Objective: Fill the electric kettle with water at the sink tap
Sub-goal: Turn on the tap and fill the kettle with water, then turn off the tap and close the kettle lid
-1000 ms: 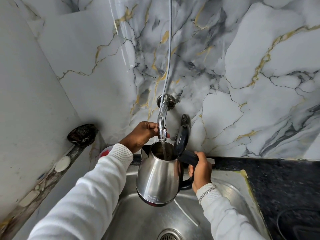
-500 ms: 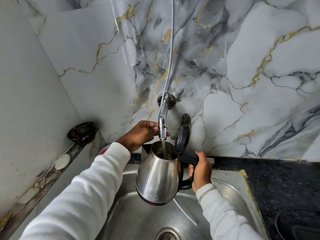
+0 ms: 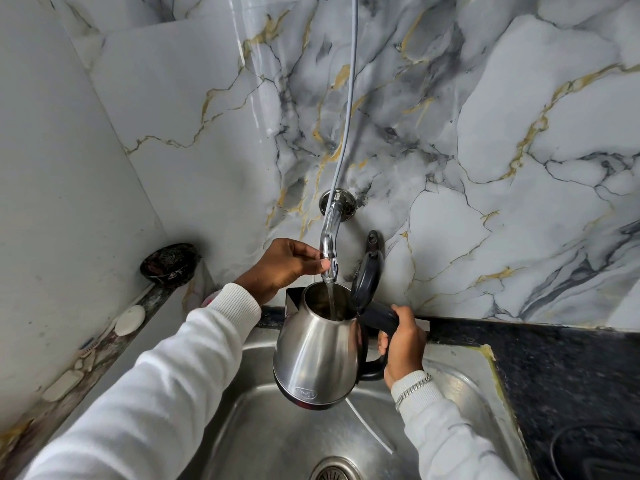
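Right hand (image 3: 403,344) wrapped tight around black handle (image 3: 379,317) of steel kettle (image 3: 317,351), held in the air over the sink (image 3: 263,431), near its back edge. Lid (image 3: 367,284) flipped up. Left hand (image 3: 282,266) pinches the tap (image 3: 329,244) tip with thumb and fingers. Water stream (image 3: 330,299) runs straight into the kettle mouth.

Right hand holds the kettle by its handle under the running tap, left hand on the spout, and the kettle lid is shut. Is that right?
Not quite: the lid is flipped open, standing upright beside the mouth, as the head view shows. The rest holds: the right hand grips the handle of the kettle under the running tap, and the left hand is on the spout.
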Motion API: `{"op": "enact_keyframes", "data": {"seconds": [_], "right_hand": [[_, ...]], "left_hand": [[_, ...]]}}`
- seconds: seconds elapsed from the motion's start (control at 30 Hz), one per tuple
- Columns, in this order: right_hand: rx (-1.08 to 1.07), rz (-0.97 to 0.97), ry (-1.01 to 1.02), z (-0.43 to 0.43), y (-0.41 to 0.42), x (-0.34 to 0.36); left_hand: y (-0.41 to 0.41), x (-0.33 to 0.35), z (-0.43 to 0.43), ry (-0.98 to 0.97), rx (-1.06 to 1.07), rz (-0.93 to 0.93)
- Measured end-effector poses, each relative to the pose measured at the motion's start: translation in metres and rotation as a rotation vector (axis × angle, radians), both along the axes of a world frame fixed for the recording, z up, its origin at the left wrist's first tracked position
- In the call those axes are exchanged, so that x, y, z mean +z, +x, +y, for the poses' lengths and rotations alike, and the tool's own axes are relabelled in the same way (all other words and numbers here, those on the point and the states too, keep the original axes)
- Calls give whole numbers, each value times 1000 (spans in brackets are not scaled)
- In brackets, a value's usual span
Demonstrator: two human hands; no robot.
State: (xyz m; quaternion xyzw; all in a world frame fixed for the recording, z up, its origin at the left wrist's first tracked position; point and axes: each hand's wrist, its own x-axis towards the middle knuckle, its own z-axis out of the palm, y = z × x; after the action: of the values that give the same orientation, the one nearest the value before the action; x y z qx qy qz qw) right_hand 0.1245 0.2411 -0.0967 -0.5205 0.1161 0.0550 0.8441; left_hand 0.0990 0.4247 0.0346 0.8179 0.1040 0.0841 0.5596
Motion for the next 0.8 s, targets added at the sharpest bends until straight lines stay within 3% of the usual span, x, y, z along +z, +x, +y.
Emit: {"op": "enact_keyframes", "data": {"seconds": [0.27, 0.67, 0.73, 0.8], "right_hand": [[-5, 24, 20, -4, -2, 5], [-26, 54, 39, -10, -7, 10], [-31, 51, 42, -13, -9, 12], [-49, 31, 27, -17, -11, 12]], "left_hand": [[-1, 2, -7, 27, 123, 25], [-7, 2, -38, 263, 427, 12], [-16, 2, -50, 299, 430, -48], [-33, 1, -72, 338, 380, -271]]}}
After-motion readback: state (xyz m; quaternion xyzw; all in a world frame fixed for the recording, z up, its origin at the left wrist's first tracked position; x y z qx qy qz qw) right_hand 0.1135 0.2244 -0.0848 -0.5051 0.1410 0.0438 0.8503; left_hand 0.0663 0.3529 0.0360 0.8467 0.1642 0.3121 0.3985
